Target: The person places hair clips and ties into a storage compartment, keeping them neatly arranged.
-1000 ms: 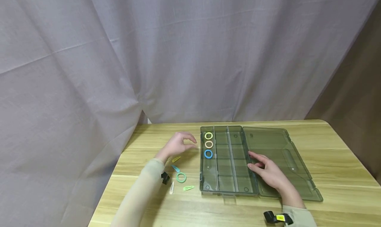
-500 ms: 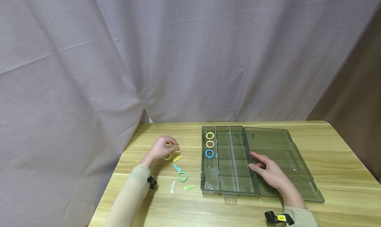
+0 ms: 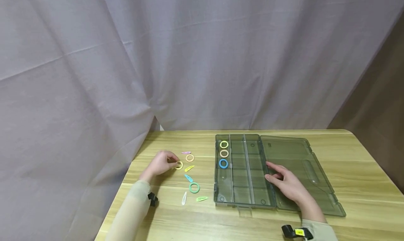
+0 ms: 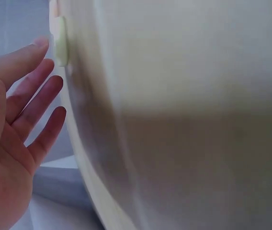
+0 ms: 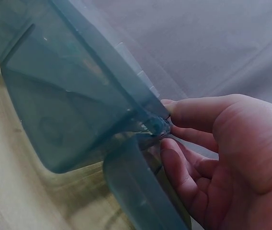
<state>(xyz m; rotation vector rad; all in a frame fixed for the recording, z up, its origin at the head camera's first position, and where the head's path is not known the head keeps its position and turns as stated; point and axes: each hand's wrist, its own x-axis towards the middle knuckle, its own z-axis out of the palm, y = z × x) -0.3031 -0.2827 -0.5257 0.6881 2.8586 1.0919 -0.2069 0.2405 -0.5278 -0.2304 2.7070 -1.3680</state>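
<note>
My left hand (image 3: 161, 162) is at a yellow hair tie (image 3: 180, 167) on the table. In the left wrist view, thumb and visible fingers are apart, beside a pale green-yellow tie (image 4: 61, 42); the index finger is hidden. A peach hair tie (image 3: 190, 158) and a green one (image 3: 194, 187) lie to its right. My right hand (image 3: 288, 185) holds the hinge edge of a dark translucent compartment box (image 3: 243, 205), thumb and fingers at that edge. Along the box's left column sit a yellow tie (image 3: 224, 144), a peach tie (image 3: 224, 153) and a blue tie (image 3: 223, 163).
Several snap hair clips lie between hand and box: pink (image 3: 186, 152), yellow (image 3: 189, 168), blue (image 3: 188, 178), white (image 3: 184, 198) and green (image 3: 202, 199). The opened lid (image 3: 303, 171) lies flat on the right. A grey curtain (image 3: 202, 65) hangs behind the wooden table (image 3: 176, 223).
My left hand has moved left and toward me, from beside the box past the peach tie to the yellow tie. The pink clip has come into view. My right hand stays at the box.
</note>
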